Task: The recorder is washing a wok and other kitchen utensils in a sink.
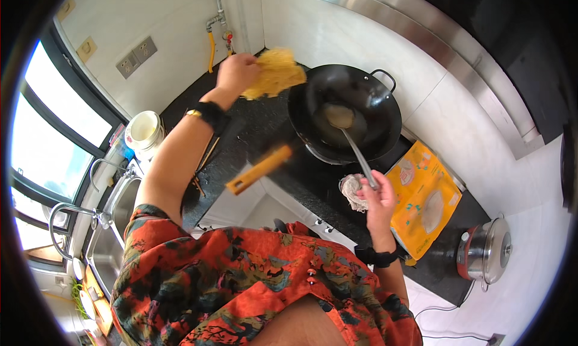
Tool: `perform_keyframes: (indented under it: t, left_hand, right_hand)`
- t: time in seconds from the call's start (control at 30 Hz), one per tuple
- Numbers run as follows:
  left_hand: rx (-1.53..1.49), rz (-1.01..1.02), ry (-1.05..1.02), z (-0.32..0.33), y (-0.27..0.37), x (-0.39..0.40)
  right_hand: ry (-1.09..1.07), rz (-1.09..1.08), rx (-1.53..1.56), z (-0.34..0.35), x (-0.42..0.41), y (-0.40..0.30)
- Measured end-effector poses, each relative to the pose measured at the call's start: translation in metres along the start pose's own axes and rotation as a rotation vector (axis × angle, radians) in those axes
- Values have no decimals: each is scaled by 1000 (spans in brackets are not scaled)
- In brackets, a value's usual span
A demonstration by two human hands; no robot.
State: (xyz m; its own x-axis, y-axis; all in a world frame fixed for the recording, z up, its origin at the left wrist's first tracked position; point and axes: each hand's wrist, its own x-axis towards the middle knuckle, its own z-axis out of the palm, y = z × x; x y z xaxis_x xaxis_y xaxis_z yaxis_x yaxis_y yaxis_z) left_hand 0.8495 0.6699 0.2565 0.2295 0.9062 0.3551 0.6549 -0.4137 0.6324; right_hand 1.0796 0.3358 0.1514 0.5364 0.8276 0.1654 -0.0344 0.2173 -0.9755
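Observation:
My left hand [239, 73] grips a yellow, rough-textured cloth [277, 73] above the counter's back corner, left of a black wok [311, 116]. The cloth is slightly blurred, and its edge overlaps the wok's left rim in my view. The wok sits on the stove, its wooden handle [259, 170] pointing toward me. In my right hand [381, 201] is the end of a metal ladle [356, 149]. The ladle's bowl is down in the wok, in a little cloudy liquid [345, 116]. A crumpled whitish rag [353, 192] lies beside my right fingers.
An orange printed package [424, 201] lies flat right of the wok. Beyond it stands a lidded electric pot [487, 251] with a cord. Stacked bowls [144, 127], chopsticks [208, 154] and a steel sink [106, 246] are at left. A range hood [433, 39] overhangs the back right.

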Motion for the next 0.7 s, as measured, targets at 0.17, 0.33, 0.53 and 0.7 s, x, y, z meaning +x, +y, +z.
perform_keyframes:
  t: [0.17, 0.33, 0.53, 0.7]
  left_hand:
    - [-139, 13, -88, 76, 64, -4]
    - [-239, 57, -174, 137, 89, -22]
    - [-131, 294, -448, 118, 101, -78]
    - [-81, 436, -714, 60, 106, -155]
  right_hand:
    - [-155, 37, 19, 28, 0, 4]
    - [-376, 32, -141, 39, 4, 1]
    - [-463, -46, -393, 5, 12, -7]
    - [-430, -161, -487, -29, 36, -10]
